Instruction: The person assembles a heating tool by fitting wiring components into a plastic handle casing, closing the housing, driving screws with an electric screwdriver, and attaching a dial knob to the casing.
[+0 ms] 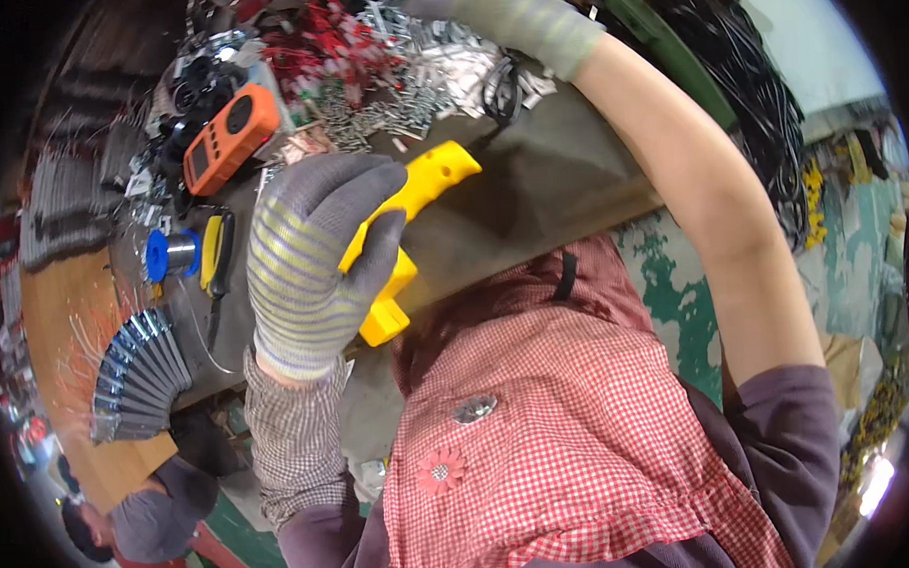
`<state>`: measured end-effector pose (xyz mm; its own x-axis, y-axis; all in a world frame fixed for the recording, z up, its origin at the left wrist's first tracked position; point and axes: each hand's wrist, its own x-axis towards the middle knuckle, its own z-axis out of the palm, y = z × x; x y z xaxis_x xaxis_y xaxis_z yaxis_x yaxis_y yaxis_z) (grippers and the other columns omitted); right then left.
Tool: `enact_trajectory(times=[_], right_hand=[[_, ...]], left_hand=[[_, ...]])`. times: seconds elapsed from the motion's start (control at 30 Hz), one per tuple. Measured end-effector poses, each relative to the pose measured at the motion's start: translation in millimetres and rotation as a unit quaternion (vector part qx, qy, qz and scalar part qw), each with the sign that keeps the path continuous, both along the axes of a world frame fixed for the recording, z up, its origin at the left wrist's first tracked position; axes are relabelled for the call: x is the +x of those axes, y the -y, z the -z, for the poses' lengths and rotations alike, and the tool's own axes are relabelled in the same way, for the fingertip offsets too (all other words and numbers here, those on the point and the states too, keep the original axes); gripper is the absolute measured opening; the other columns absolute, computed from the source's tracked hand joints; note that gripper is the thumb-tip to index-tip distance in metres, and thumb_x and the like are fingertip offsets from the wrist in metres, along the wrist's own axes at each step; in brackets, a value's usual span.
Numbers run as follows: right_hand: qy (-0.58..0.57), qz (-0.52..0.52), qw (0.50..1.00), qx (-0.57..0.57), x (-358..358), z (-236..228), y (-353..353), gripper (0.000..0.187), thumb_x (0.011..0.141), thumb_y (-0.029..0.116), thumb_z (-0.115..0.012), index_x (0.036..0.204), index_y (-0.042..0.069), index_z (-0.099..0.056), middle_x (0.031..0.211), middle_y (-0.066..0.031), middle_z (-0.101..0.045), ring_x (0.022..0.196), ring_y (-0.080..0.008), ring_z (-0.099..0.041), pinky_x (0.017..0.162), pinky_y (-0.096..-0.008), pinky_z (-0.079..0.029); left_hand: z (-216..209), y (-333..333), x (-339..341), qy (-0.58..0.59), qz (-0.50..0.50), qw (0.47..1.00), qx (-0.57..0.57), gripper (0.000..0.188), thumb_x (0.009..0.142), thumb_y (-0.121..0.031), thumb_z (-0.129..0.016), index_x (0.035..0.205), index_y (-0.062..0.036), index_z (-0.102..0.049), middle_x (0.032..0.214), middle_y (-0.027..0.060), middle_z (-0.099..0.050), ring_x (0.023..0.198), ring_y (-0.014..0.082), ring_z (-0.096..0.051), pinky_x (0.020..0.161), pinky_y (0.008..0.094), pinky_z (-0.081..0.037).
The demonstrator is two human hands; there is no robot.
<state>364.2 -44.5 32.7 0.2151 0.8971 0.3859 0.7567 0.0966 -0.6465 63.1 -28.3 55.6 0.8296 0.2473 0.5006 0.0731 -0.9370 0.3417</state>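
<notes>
Head view shows the left hand (303, 259), in a striped grey-and-yellow knit glove, closed around a bright yellow, handle-shaped piece, apparently plastic (439, 172), held near the close edge of the dark tabletop (580, 154). The similarly gloved right hand (531, 23) reaches over a loose heap of small silvery-white parts (457, 69); its fingertips are partly cut off, so I cannot tell whether it grips anything. The step in hand looks like holding the piece while reaching among the parts; the next move seems to call for a steady left grip and a precise right-hand pinch. The piece's long upper arm slants from lower left to upper right, its rounded end pointing right and away from the person; a blocky end points back toward the apron (539, 411).
</notes>
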Motion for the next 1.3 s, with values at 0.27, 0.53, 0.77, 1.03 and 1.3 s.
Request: enact_trajectory(times=[0.27, 0.53, 0.77, 1.03, 1.3], right_hand=[[-0.512, -0.197, 0.825, -0.138, -66.2, -11.7, 44.7, 0.027, 0.098, 0.013, -0.072, 0.122, 0.001, -0.072, 0.102, -0.0044, -0.073, 0.096, -0.0127, -0.072, 0.083, -0.0277, -0.061], [-0.626, -0.101, 0.765, -0.111, -112.4, 4.8, 94.2, 0.015, 0.101, 0.008, -0.066, 0.114, 0.002, -0.068, 0.102, -0.0049, -0.074, 0.086, -0.0088, -0.066, 0.078, -0.0257, -0.057], [-0.401, -0.367, 0.748, -0.380, -148.5, -7.4, 163.4, 0.021, 0.096, 0.018, -0.073, 0.110, 0.003, -0.069, 0.093, -0.0033, -0.072, 0.085, -0.0104, -0.068, 0.073, -0.0301, -0.054], [0.056, -0.078, 0.994, -0.055, -143.5, 8.2, 132.9, 0.022, 0.086, 0.011, -0.073, 0.108, 0.008, -0.073, 0.100, -0.0109, -0.070, 0.090, -0.0305, -0.071, 0.080, -0.0412, -0.058], [0.173, -0.136, 0.974, -0.044, -136.2, 3.7, 113.3, 0.030, 0.081, 0.024, -0.079, 0.108, 0.009, -0.074, 0.097, -0.0095, -0.068, 0.091, -0.0299, -0.071, 0.079, -0.0410, -0.058]], left_hand=[[-20.6, -39.9, 20.8, 0.042, 0.109, 0.967, 0.228, 0.035, 0.073, -0.002, -0.082, 0.108, -0.0065, -0.080, 0.099, 0.0082, -0.074, 0.086, 0.0275, -0.073, 0.074, 0.0371, -0.057], [2.8, -45.1, -0.5, 0.140, 0.124, 0.980, -0.074, 0.043, 0.090, 0.002, -0.074, 0.132, -0.0009, -0.068, 0.110, 0.0176, -0.076, 0.093, 0.0240, -0.075, 0.082, 0.0336, -0.059], [31.9, -69.4, -13.7, 0.087, 0.056, 0.882, -0.460, 0.054, 0.101, 0.006, -0.058, 0.153, -0.0059, -0.052, 0.098, 0.0050, -0.069, 0.090, 0.0136, -0.072, 0.087, 0.0271, -0.057], [39.8, -73.0, 1.9, 0.060, 0.065, 0.955, -0.282, 0.051, 0.099, 0.003, -0.056, 0.148, -0.0126, -0.059, 0.087, 0.0036, -0.068, 0.075, 0.0129, -0.068, 0.070, 0.0288, -0.055], [47.8, -68.6, 13.3, -0.005, 0.060, 0.975, -0.213, 0.036, 0.099, -0.003, -0.062, 0.134, -0.0103, -0.066, 0.105, 0.0065, -0.071, 0.090, 0.0168, -0.070, 0.081, 0.0298, -0.057]])
